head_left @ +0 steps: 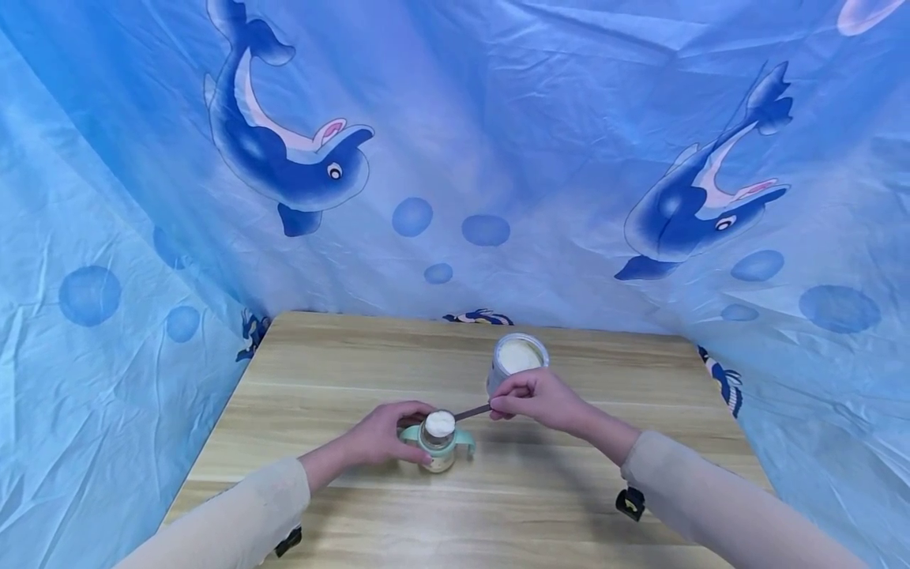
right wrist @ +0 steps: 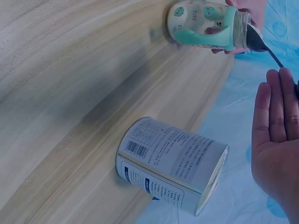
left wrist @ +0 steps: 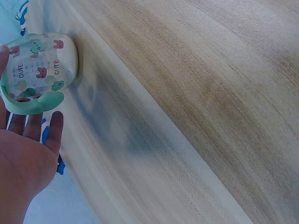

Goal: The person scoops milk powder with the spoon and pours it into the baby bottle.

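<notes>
A clear baby bottle with mint-green handles (head_left: 438,460) stands uncapped on the table, with printed figures on its side in the left wrist view. My left hand (head_left: 382,434) holds it, thumb and fingers around its left side. Between thumb and fingers, my right hand (head_left: 538,401) pinches the handle of a dark spoon (head_left: 472,412). White powder (head_left: 441,423) is heaped in the spoon's bowl, right at the bottle's mouth. The right wrist view shows the spoon's dark bowl (right wrist: 255,40) against the bottle's neck. Beyond my right hand stands an open tin (right wrist: 170,163) of pale powder (head_left: 519,356).
The wood-grain table (head_left: 341,356) carries the bottle and the tin. Blue sheeting (head_left: 441,142) printed with dolphins and bubbles hangs behind the table and along both sides.
</notes>
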The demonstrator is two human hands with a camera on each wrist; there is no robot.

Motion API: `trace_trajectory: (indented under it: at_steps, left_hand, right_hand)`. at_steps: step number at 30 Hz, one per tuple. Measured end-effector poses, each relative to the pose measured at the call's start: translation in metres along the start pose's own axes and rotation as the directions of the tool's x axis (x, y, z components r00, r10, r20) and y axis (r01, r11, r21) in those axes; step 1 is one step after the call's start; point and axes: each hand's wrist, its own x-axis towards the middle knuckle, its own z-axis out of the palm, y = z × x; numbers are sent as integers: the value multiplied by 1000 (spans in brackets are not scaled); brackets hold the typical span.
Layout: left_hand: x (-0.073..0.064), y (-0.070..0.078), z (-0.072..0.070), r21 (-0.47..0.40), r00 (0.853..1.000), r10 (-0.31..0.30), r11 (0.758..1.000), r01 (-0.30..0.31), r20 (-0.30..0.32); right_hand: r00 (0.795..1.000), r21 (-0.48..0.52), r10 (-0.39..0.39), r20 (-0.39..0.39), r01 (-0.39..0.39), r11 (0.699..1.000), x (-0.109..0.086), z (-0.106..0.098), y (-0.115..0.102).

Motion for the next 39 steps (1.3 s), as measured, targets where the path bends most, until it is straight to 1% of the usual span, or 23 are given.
trace_trajectory:
  at_steps: [7, 11, 17, 26, 33, 39]
  left_hand:
    - [-2, 1, 0, -20, 1000, -7, 1000, 7, 4]
    - [-1, 1, 0, -26, 1000, -2, 1000, 2, 9]
    - [0, 0, 0, -31, 1000, 4, 999, -4, 14]
    - [-2, 1, -1, -38, 1000, 16, 999, -15, 9]
    - [-4, 3, 0, -47, 1000, 7, 999, -7, 9]
    - [-3, 2, 0, -54, 1000, 12, 999, -11, 12]
  right_hand:
    - [1000, -26, -18, 8, 18, 1000, 3, 2, -4]
    - [999, -25, -33, 9, 33, 999, 2, 1, -4]
    - [999, -50, -41, 1, 41, 998, 2, 1, -4]
    - [994, -109, -113, 1, 113, 988, 5, 4, -9]
    - [990, -144, -141, 6, 140, 980, 5, 5, -11]
    - [987, -168, -162, 7, 161, 973, 5, 6, -12]
